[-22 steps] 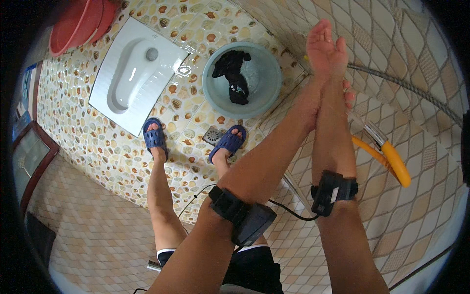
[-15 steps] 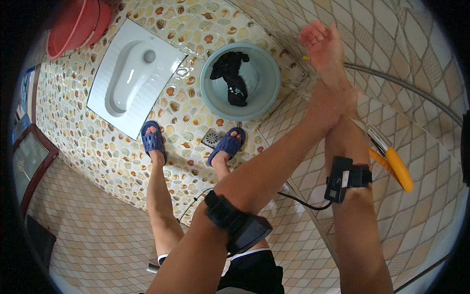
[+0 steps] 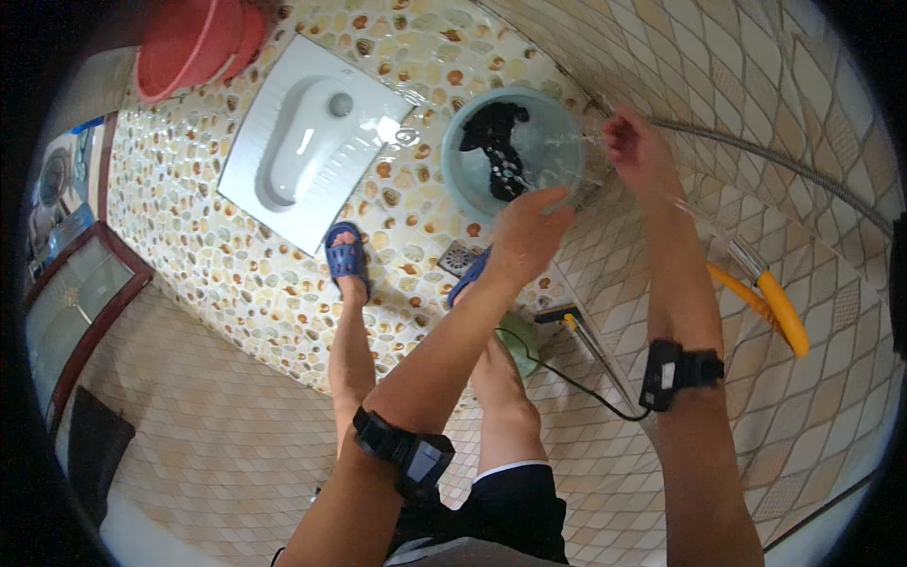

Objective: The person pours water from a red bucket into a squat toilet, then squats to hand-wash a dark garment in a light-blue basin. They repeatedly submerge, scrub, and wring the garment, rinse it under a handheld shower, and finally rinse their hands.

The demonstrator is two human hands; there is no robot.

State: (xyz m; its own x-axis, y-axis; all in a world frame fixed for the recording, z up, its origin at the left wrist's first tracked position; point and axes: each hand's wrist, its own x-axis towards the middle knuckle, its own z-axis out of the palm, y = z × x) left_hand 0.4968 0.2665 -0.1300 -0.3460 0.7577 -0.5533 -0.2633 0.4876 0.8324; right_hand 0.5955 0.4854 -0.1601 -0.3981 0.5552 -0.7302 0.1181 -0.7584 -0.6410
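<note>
A pale blue basin [image 3: 453, 175] stands on the floor, with a bundle of dark wet cloth [image 3: 493, 142] and some water inside. Over its near right edge is my left hand [image 3: 531, 231], blurred, its fingers stretched to the right and holding nothing. My right hand [image 3: 638, 151] is just right of the basin, fingers loosely bent and nothing in them. Water streaks and splashes show between the hands and the basin. The two hands are apart. Black strapped devices sit on both forearms, one on the left [image 3: 404, 454] and one on the right [image 3: 675, 375].
A white squat toilet [image 3: 373, 156] is set in the pebble-patterned floor. Red buckets [image 3: 189, 47] are at the far left. A grey flexible hose [image 3: 775, 156] runs along the tiled right wall, near yellow handles [image 3: 782, 312]. A floor drain [image 3: 455, 257] lies beside my right slipper [image 3: 470, 274].
My hands were crossed at the wrists, right of the basin. They have since separated; the left has moved left and nearer, over the basin's edge. The view has shifted slightly.
</note>
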